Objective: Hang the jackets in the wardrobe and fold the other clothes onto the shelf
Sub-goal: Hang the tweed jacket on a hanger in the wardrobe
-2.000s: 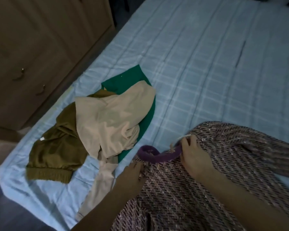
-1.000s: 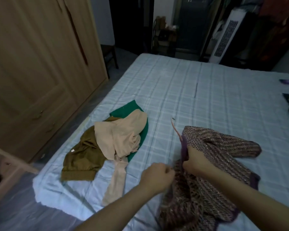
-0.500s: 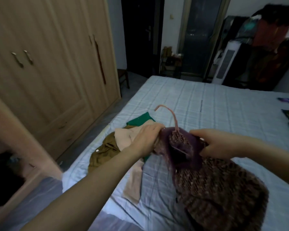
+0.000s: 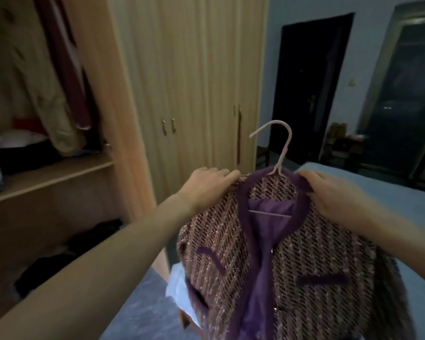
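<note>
Purple tweed jacket [image 4: 280, 253] on pink hanger [image 4: 279, 153], held up before open wardrobe [image 4: 123, 94]. Left hand [image 4: 206, 185] grips one shoulder, right hand [image 4: 329, 192] pinches collar. Bed [image 4: 390, 190] behind.

Both hands, left [image 4: 207, 184] and right [image 4: 329, 192], hold a tweed jacket [image 4: 280, 261] on its pink hanger [image 4: 280, 148].

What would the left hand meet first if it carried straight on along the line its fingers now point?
Probably the closed wardrobe doors; the left hand points toward them, though depth is unclear.
</note>
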`<act>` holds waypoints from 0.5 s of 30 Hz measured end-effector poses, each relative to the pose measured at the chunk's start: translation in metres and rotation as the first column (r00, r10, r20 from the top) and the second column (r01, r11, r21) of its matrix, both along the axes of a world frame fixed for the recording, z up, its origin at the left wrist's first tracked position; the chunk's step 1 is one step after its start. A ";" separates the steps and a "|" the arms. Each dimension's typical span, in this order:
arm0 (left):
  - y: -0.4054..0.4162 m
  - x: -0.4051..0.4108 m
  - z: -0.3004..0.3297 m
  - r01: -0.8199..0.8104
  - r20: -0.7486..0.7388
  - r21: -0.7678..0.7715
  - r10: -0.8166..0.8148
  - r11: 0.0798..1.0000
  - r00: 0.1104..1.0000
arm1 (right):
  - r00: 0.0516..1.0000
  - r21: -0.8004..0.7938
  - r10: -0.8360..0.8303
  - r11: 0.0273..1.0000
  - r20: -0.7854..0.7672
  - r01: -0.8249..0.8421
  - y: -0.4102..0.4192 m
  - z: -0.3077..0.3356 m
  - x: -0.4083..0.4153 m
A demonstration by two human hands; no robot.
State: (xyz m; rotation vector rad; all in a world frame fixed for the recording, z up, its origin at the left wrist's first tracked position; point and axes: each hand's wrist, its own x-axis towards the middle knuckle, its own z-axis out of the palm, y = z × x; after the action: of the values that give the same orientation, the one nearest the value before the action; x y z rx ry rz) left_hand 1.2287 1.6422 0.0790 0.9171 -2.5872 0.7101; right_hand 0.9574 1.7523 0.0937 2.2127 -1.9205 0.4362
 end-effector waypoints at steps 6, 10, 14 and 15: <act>0.001 0.087 0.049 -0.254 0.041 -0.115 0.260 0.960 0.965 | 0.979 -0.170 0.124 0.974 -0.161 -0.151 -0.062 0.021 0.073; -0.002 0.151 0.057 -0.405 0.043 -0.052 0.407 0.913 0.912 | 0.964 -0.230 0.161 0.951 -0.211 -0.209 -0.100 0.033 0.128; -0.002 0.205 0.073 -0.535 0.045 -0.130 0.544 0.835 0.838 | 0.924 -0.143 0.342 0.920 -0.169 -0.366 -0.151 0.044 0.183; -0.002 0.218 0.079 -0.566 0.044 -0.162 0.579 0.808 0.814 | 0.906 -0.122 0.404 0.900 -0.124 -0.418 -0.162 0.049 0.199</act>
State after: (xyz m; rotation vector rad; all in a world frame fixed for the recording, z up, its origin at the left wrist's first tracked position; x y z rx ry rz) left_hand 1.4466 1.6397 0.1583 1.6830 -2.2802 1.0930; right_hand 1.1562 1.5899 0.1430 2.4858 -1.3172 0.5000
